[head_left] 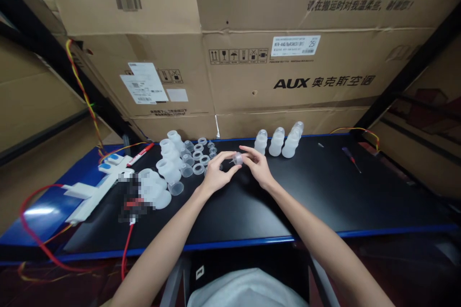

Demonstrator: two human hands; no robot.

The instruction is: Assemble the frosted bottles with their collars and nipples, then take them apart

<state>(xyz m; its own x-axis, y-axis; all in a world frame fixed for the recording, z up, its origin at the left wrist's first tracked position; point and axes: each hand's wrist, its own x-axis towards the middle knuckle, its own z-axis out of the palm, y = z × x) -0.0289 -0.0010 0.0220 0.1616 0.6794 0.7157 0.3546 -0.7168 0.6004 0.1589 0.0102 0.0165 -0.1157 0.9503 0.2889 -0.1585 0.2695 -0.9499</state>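
Above the black tabletop, a small clear ribbed collar ring [237, 158] sits between my two hands. My left hand [217, 173] pinches it from the left with thumb and fingers. On its other side, the fingers of my right hand [258, 168] also grip it. Whether a teat is inside the ring is too small to tell. Just left of my left hand lie several loose clear rings [198, 169], small clear teats [212, 150] and clear domed caps [186, 170]. Behind my right hand stand several capped, frosted baby bottles [276, 143], one partly covered by my fingers.
Several uncapped frosted bottles [168, 170] stand at the left. Beyond them are a white power strip [97, 187], a red marker [141, 154] and a red cable [126, 254]. A screwdriver [351, 159] lies at the right. Cardboard [245, 81] walls the back.
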